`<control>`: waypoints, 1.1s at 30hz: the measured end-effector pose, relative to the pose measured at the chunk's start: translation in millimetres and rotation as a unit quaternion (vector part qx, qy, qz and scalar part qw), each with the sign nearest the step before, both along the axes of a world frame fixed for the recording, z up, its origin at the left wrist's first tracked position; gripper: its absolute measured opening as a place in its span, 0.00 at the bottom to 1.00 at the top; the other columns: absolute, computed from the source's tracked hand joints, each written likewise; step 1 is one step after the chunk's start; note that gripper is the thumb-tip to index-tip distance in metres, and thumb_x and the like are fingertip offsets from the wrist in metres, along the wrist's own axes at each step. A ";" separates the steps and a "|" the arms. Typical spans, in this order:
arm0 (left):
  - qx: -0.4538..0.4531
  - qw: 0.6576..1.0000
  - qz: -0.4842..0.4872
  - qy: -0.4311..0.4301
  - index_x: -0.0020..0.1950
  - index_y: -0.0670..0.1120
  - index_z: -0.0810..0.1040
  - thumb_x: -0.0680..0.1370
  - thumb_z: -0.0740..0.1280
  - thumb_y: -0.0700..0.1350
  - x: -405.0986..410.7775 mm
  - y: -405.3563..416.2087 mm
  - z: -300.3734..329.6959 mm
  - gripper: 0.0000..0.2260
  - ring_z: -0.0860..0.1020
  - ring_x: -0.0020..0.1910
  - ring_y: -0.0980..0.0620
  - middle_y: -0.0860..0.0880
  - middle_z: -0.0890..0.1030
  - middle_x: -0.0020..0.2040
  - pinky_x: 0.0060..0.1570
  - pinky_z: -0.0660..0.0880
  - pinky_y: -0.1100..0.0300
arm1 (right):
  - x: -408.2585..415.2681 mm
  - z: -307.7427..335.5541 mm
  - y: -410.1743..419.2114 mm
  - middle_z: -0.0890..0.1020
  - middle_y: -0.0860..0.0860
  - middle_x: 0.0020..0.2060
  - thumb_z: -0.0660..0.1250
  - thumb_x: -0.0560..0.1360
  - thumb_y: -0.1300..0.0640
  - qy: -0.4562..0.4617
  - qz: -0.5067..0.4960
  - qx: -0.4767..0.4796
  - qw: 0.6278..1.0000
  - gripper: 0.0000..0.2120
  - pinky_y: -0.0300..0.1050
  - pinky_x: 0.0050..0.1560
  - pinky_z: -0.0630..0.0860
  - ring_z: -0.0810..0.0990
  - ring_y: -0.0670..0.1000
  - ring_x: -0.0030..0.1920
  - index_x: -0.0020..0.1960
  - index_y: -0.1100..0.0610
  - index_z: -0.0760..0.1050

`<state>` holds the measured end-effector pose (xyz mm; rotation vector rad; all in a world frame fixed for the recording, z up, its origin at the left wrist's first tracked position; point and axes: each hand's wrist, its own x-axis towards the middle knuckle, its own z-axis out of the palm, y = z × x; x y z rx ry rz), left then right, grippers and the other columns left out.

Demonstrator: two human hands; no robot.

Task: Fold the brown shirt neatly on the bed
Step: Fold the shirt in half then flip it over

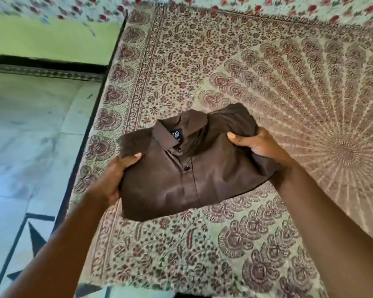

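Head view caught you holding the brown shirt (181, 168), folded into a compact rectangle, front side up. Collar (177, 130) pointed away from you and to the left, with a dark label visible inside the neck. Button placket ran down the middle, two dark buttons showing.

Your left hand (114, 177) gripped the shirt's left edge: thumb lay on top of the fabric, the other fingers went under and out of sight. Your right hand (261, 147) gripped the right edge the same way, thumb on top, fingers curled beneath, fabric bunched a bit near the wrist. So both grips were closed on the shirt, one per side.

Shirt sat over the bed (267, 82), toward its left side, nearer the edge than the middle. Couldn't tell whether it touched the cover or was lifted just off it. Bedspread was patterned: floral border, radiating fan motif to the right.

Left of the bed ran a dark frame edge (91, 130), then pale tiled floor (30, 136) with a dark star-like inlay near the bottom left. Green wall (52, 39) behind, and a red-flowered fabric (289, 7) along the top.
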<state>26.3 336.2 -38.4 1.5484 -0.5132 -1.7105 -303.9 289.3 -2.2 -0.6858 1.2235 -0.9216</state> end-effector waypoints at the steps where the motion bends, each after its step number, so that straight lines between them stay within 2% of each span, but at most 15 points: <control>1: -0.005 1.000 0.005 -0.022 0.58 0.43 0.83 0.80 0.68 0.43 13.4 9.6 3.1 0.09 0.87 0.43 0.48 0.40 0.86 0.53 0.40 0.84 0.55 | 9.0 -6.3 15.1 0.88 0.55 0.50 0.73 0.75 0.66 -0.007 -0.004 0.003 1.000 0.10 0.46 0.47 0.84 0.88 0.55 0.52 0.56 0.62 0.84; 4: -0.018 0.997 -0.006 -0.072 0.65 0.47 0.80 0.80 0.69 0.44 57.2 36.4 4.7 0.13 0.87 0.47 0.48 0.44 0.87 0.55 0.42 0.84 0.56 | 42.3 -23.6 58.9 0.87 0.56 0.55 0.73 0.76 0.67 0.004 -0.006 0.010 1.000 0.14 0.49 0.52 0.83 0.86 0.57 0.56 0.61 0.61 0.82; 7: -0.039 0.992 -0.029 -0.116 0.71 0.52 0.77 0.80 0.70 0.45 102.9 66.2 -2.8 0.20 0.86 0.52 0.47 0.48 0.86 0.57 0.48 0.84 0.54 | 81.4 -50.2 100.5 0.88 0.55 0.54 0.74 0.74 0.67 0.029 -0.029 0.034 0.999 0.13 0.53 0.55 0.82 0.87 0.57 0.55 0.57 0.58 0.84; 10: -0.064 0.971 -0.052 -0.222 0.69 0.56 0.78 0.77 0.74 0.52 143.2 91.7 -19.7 0.20 0.84 0.57 0.45 0.50 0.86 0.59 0.59 0.81 0.43 | 118.7 -79.9 134.9 0.88 0.54 0.54 0.78 0.70 0.61 0.053 -0.029 0.060 0.996 0.14 0.53 0.58 0.82 0.86 0.56 0.57 0.54 0.53 0.85; 13: -0.068 0.947 -0.034 -0.313 0.62 0.55 0.81 0.77 0.74 0.53 175.7 104.6 -43.4 0.13 0.85 0.50 0.50 0.51 0.86 0.52 0.54 0.83 0.45 | 151.0 -111.7 160.8 0.88 0.50 0.51 0.76 0.72 0.65 0.068 -0.040 0.060 0.995 0.13 0.44 0.52 0.83 0.86 0.51 0.55 0.55 0.54 0.84; 16: -0.025 0.933 -0.064 -0.355 0.57 0.54 0.79 0.78 0.73 0.55 197.0 114.9 -75.0 0.10 0.84 0.52 0.43 0.48 0.85 0.52 0.55 0.81 0.41 | 177.6 -143.4 177.8 0.87 0.54 0.54 0.75 0.74 0.68 0.112 -0.051 0.068 0.990 0.15 0.48 0.57 0.83 0.86 0.54 0.55 0.60 0.60 0.82; 19: 0.004 0.935 -0.121 -0.334 0.63 0.51 0.76 0.77 0.73 0.54 213.7 129.8 -97.3 0.17 0.82 0.56 0.42 0.48 0.83 0.57 0.60 0.79 0.41 | 189.9 -167.9 189.5 0.87 0.56 0.53 0.76 0.74 0.66 0.179 -0.090 0.113 0.973 0.16 0.48 0.56 0.82 0.85 0.57 0.55 0.62 0.63 0.81; 21: 0.023 0.959 -0.120 -0.257 0.66 0.52 0.75 0.72 0.78 0.57 227.1 142.8 -95.4 0.26 0.83 0.57 0.44 0.48 0.83 0.60 0.61 0.79 0.40 | 190.4 -170.8 196.9 0.86 0.57 0.55 0.77 0.74 0.64 0.205 -0.111 0.132 0.963 0.17 0.51 0.59 0.80 0.85 0.58 0.56 0.62 0.60 0.81; 23: 0.044 0.961 -0.165 -0.218 0.69 0.55 0.71 0.65 0.81 0.58 241.3 156.2 -89.1 0.36 0.82 0.59 0.44 0.48 0.82 0.62 0.60 0.80 0.39 | 190.1 -155.9 204.3 0.85 0.54 0.59 0.78 0.73 0.60 0.194 -0.107 0.167 0.961 0.22 0.54 0.62 0.80 0.85 0.56 0.56 0.65 0.55 0.79; 25: 0.043 0.925 -0.256 -0.276 0.74 0.57 0.63 0.66 0.82 0.56 247.9 166.9 -86.3 0.42 0.82 0.59 0.41 0.45 0.80 0.65 0.58 0.81 0.39 | 185.8 -139.8 215.1 0.84 0.50 0.58 0.80 0.71 0.62 0.177 -0.083 0.201 0.960 0.30 0.54 0.63 0.79 0.83 0.53 0.56 0.69 0.51 0.74; 27: 0.018 0.875 -0.315 -0.367 0.78 0.53 0.58 0.74 0.77 0.50 243.3 174.8 -82.6 0.39 0.81 0.60 0.38 0.41 0.78 0.69 0.59 0.81 0.42 | 184.8 -125.8 228.3 0.82 0.49 0.57 0.81 0.67 0.68 0.194 -0.051 0.216 0.955 0.38 0.54 0.62 0.78 0.81 0.52 0.55 0.71 0.49 0.70; 29: -0.012 0.866 -0.291 -0.407 0.78 0.50 0.59 0.78 0.73 0.47 238.6 177.8 -83.5 0.33 0.80 0.60 0.35 0.39 0.77 0.69 0.57 0.79 0.43 | 184.8 -123.9 240.6 0.80 0.52 0.61 0.81 0.65 0.70 0.234 -0.036 0.213 0.948 0.45 0.52 0.60 0.78 0.79 0.54 0.59 0.77 0.54 0.67; 31: -0.037 0.866 -0.267 -0.421 0.77 0.48 0.61 0.79 0.71 0.46 235.6 175.5 -86.4 0.30 0.80 0.60 0.34 0.37 0.78 0.68 0.55 0.78 0.44 | 187.7 -126.1 249.6 0.80 0.49 0.56 0.80 0.67 0.72 0.236 -0.052 0.206 0.948 0.40 0.45 0.54 0.77 0.79 0.49 0.54 0.74 0.55 0.69; 33: -0.044 0.855 -0.278 -0.435 0.79 0.49 0.61 0.80 0.71 0.47 234.3 175.9 -93.7 0.30 0.79 0.62 0.34 0.38 0.78 0.69 0.57 0.78 0.43 | 189.4 -133.5 258.7 0.81 0.46 0.52 0.79 0.68 0.72 0.237 -0.061 0.204 0.948 0.34 0.42 0.48 0.77 0.79 0.44 0.49 0.68 0.53 0.72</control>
